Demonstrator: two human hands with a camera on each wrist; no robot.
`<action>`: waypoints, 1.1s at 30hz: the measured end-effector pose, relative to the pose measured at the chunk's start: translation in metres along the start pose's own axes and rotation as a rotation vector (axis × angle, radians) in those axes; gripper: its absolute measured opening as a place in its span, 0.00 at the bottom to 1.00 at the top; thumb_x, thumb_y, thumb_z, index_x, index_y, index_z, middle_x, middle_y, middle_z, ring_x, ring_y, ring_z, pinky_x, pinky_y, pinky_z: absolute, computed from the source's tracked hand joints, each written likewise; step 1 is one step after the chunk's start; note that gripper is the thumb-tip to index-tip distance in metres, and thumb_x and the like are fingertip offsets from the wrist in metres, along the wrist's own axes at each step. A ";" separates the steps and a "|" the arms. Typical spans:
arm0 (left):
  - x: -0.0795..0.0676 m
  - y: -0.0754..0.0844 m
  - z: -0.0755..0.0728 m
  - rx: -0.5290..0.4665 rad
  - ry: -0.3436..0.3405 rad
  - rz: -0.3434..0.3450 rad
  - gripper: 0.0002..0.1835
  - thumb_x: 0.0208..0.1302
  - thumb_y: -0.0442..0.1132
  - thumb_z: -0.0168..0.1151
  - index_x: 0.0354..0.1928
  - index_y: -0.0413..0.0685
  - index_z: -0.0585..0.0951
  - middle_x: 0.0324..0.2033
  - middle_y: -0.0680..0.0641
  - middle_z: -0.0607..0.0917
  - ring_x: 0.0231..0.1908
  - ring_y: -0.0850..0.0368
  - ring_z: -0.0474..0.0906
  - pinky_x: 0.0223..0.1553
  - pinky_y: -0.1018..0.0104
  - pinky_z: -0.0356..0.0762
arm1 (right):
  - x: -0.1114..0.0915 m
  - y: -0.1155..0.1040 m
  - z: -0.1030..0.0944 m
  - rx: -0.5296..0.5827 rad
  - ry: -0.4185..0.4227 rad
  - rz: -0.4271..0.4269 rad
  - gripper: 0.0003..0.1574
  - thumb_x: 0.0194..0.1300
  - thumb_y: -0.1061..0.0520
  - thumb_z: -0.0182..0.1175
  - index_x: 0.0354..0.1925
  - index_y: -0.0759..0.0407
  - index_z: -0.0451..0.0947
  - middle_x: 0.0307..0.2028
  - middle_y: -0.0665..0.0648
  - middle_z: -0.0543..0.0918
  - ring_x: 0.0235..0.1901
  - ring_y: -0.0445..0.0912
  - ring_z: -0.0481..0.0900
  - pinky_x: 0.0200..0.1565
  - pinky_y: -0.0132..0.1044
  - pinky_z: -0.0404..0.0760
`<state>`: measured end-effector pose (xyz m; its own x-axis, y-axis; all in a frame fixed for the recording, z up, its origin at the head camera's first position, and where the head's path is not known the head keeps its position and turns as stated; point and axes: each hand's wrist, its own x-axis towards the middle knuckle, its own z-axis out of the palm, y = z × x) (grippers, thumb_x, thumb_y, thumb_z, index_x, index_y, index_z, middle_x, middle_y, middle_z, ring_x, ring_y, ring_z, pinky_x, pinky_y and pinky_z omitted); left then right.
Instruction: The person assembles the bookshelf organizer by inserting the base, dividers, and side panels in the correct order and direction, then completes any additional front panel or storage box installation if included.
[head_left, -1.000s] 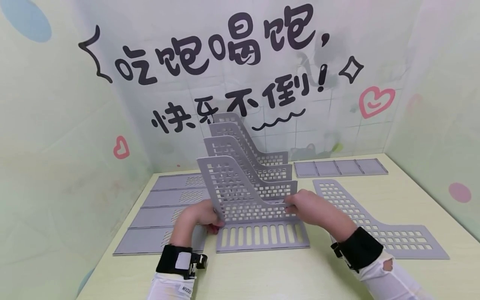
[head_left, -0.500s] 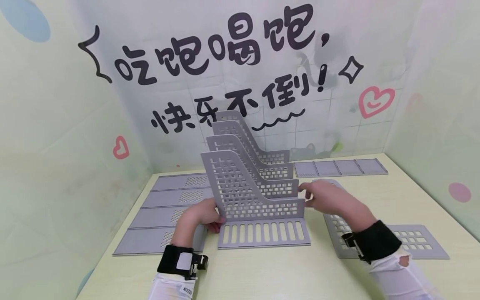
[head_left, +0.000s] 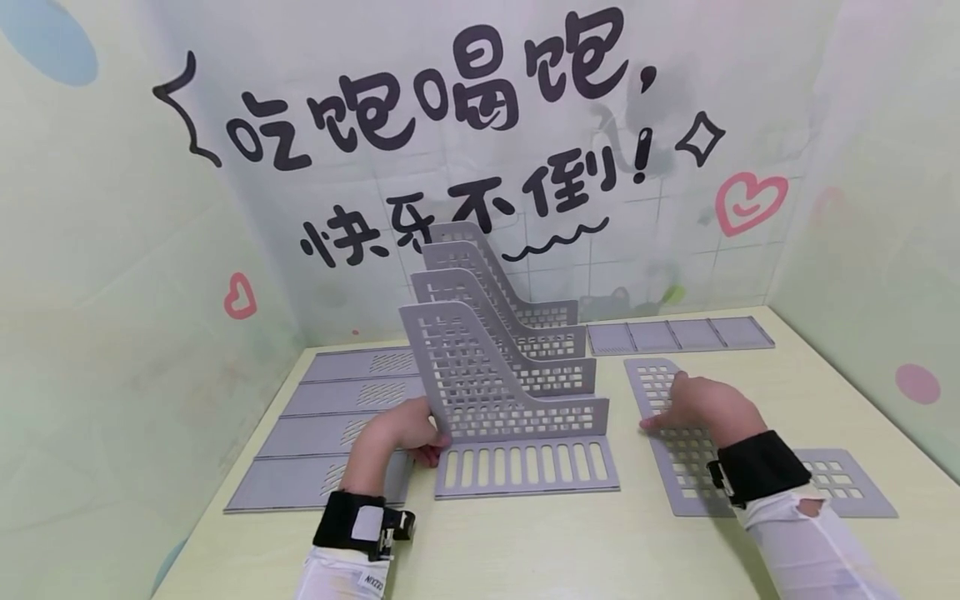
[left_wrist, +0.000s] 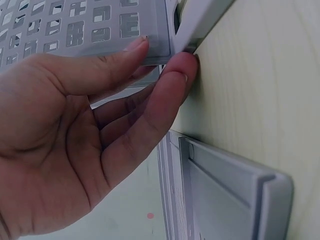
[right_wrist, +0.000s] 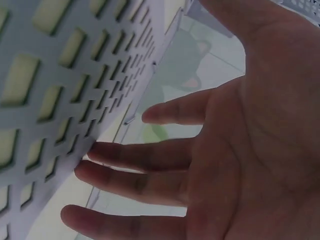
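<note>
Away from the rack (head_left: 497,363), the right hand (head_left: 708,410) has moved over the loose panel (head_left: 681,477) lying on the bench (head_left: 555,543), fingers outstretched, gripping nothing. Mid-bench, the left hand (head_left: 403,425) pinches the upright rack's lower left corner.

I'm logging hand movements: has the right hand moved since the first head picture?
Yes, rightward in the head view: the right hand has left the upright perforated dividers and is now over the flat perforated divider, which has not moved.
</note>
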<state>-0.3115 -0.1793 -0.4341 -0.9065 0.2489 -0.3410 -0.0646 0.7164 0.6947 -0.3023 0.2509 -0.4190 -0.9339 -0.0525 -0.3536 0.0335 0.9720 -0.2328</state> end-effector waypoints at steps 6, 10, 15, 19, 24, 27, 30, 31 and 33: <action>-0.001 0.001 -0.002 -0.006 -0.015 -0.008 0.15 0.68 0.26 0.65 0.55 0.37 0.79 0.29 0.39 0.87 0.23 0.53 0.86 0.30 0.58 0.90 | 0.004 0.013 0.004 -0.018 0.067 0.049 0.65 0.51 0.26 0.78 0.53 0.84 0.71 0.42 0.77 0.79 0.44 0.65 0.78 0.51 0.60 0.84; -0.002 0.001 -0.002 -0.011 -0.019 -0.006 0.16 0.68 0.26 0.65 0.56 0.36 0.78 0.30 0.39 0.87 0.23 0.52 0.86 0.30 0.57 0.90 | 0.011 0.023 0.006 0.005 0.055 0.052 0.63 0.50 0.24 0.78 0.50 0.80 0.74 0.40 0.73 0.79 0.43 0.64 0.76 0.49 0.58 0.83; -0.003 0.001 -0.001 -0.013 -0.026 -0.021 0.15 0.71 0.27 0.65 0.56 0.36 0.78 0.28 0.38 0.88 0.24 0.52 0.87 0.31 0.57 0.91 | 0.014 0.032 0.001 0.037 0.033 0.038 0.71 0.55 0.27 0.76 0.60 0.88 0.63 0.45 0.78 0.76 0.45 0.64 0.75 0.52 0.59 0.81; -0.005 0.002 -0.003 -0.017 -0.054 -0.054 0.09 0.73 0.29 0.63 0.51 0.34 0.79 0.26 0.37 0.88 0.22 0.51 0.87 0.30 0.57 0.91 | 0.012 0.036 -0.008 0.098 0.047 0.033 0.74 0.61 0.30 0.73 0.68 0.90 0.51 0.54 0.87 0.67 0.49 0.69 0.72 0.56 0.64 0.79; -0.008 0.006 -0.004 -0.017 -0.082 -0.087 0.04 0.74 0.30 0.63 0.43 0.34 0.81 0.25 0.37 0.88 0.21 0.52 0.88 0.29 0.57 0.91 | 0.003 0.036 -0.025 0.198 0.156 -0.074 0.59 0.72 0.39 0.67 0.66 0.89 0.54 0.52 0.86 0.70 0.47 0.66 0.76 0.51 0.60 0.83; -0.008 0.007 -0.005 -0.015 -0.078 -0.092 0.04 0.74 0.31 0.63 0.43 0.35 0.80 0.26 0.36 0.88 0.22 0.52 0.88 0.29 0.57 0.91 | -0.007 0.034 -0.037 0.225 0.217 -0.199 0.43 0.77 0.46 0.61 0.62 0.83 0.59 0.45 0.75 0.78 0.40 0.59 0.79 0.42 0.51 0.82; -0.009 0.007 -0.005 -0.018 -0.078 -0.100 0.05 0.74 0.31 0.63 0.43 0.35 0.81 0.26 0.36 0.88 0.22 0.52 0.89 0.30 0.57 0.91 | -0.018 0.030 -0.048 0.202 0.253 -0.306 0.25 0.81 0.50 0.57 0.53 0.72 0.65 0.37 0.64 0.80 0.34 0.53 0.78 0.38 0.44 0.77; -0.009 0.007 -0.005 -0.021 -0.080 -0.103 0.05 0.74 0.32 0.63 0.44 0.35 0.81 0.27 0.36 0.88 0.22 0.52 0.89 0.30 0.57 0.91 | -0.022 0.029 -0.051 0.190 0.268 -0.340 0.21 0.82 0.50 0.57 0.51 0.69 0.67 0.36 0.60 0.81 0.34 0.50 0.78 0.38 0.42 0.76; -0.010 0.006 -0.006 -0.026 -0.082 -0.109 0.05 0.74 0.32 0.63 0.44 0.35 0.81 0.27 0.36 0.88 0.22 0.52 0.89 0.30 0.57 0.91 | -0.029 0.027 -0.055 0.199 0.284 -0.415 0.15 0.82 0.53 0.57 0.47 0.65 0.69 0.33 0.55 0.81 0.32 0.46 0.78 0.36 0.39 0.75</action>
<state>-0.3052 -0.1807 -0.4227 -0.8563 0.2236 -0.4656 -0.1731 0.7250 0.6666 -0.2940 0.2910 -0.3651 -0.9416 -0.3318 0.0569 -0.3176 0.8193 -0.4773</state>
